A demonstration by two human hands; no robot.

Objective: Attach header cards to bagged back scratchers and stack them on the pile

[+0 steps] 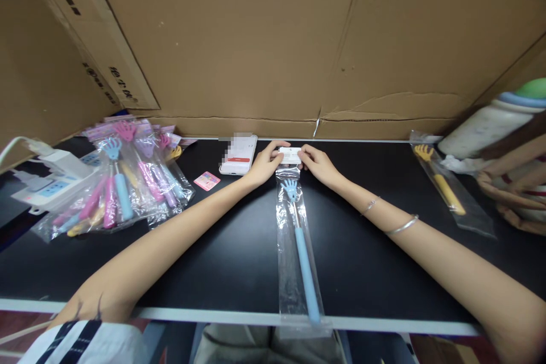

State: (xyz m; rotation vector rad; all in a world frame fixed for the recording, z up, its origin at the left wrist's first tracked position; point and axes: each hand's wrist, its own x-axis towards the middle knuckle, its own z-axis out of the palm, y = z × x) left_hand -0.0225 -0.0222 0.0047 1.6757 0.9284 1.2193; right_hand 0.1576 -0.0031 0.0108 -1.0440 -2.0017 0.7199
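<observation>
My left hand point(269, 162) and my right hand point(318, 164) pinch opposite ends of a small white card point(290, 154) with faint print. The card lies at the top end of a long clear plastic bag point(286, 250); whether it is fixed to the bag, I cannot tell. Inside the bag is a back scratcher point(303, 259) with a light blue hand-shaped head, a metal rod and a blue handle. Its lower end reaches over the table's front edge. A small pink printed card point(207, 181) lies left of my left hand, near a white phone point(239, 154).
Several bagged back scratchers point(128, 176) are piled at the left, beside a white power strip point(63, 182) with plugs. At the right lie a bagged yellow back scratcher point(441, 179), a white bottle point(490, 125) and a brown bag-like item point(518, 182). Cardboard point(239, 40) walls the back.
</observation>
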